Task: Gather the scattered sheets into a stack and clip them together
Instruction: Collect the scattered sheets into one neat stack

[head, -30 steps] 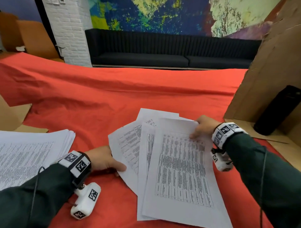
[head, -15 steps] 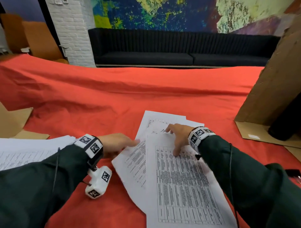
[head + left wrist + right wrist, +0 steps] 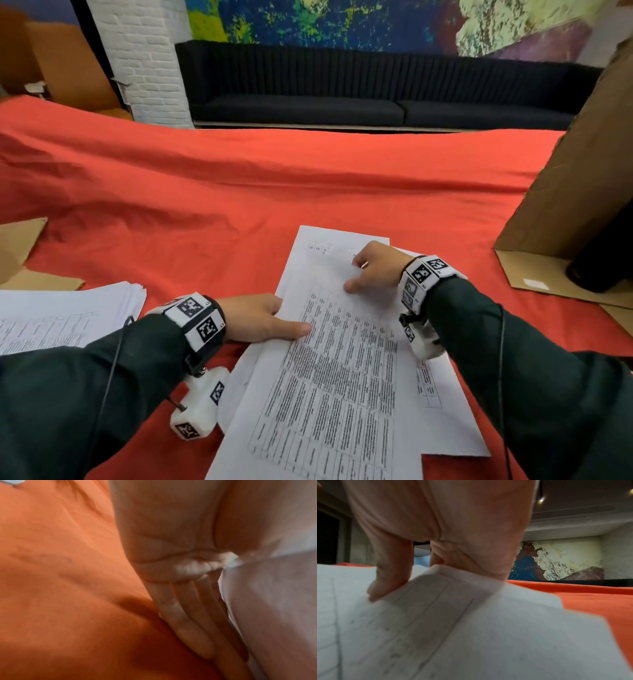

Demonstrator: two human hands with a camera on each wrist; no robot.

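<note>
Several printed white sheets [image 3: 342,370] lie overlapped on the red cloth [image 3: 239,192] in front of me. My left hand [image 3: 274,322] grips their left edge, thumb on top; in the left wrist view its fingers [image 3: 188,615] run under the sheets [image 3: 274,615]. At the upper right of the pile, my right hand [image 3: 356,274] has curled fingers. In the right wrist view its thumb [image 3: 390,577] presses on the top sheet [image 3: 453,628] and a raised corner of paper sits against its fingers.
A thick pile of paper [image 3: 68,315] lies at the left, with cardboard pieces [image 3: 20,253] beyond it. An open cardboard box [image 3: 575,192] with a black cylinder [image 3: 599,267] inside stands at the right. A dark sofa [image 3: 342,102] lies past the table.
The fanned sheets have been drawn closer together. My left hand moved right onto their left edge, and my right hand shifted from the top sheet's middle to its upper right part.
</note>
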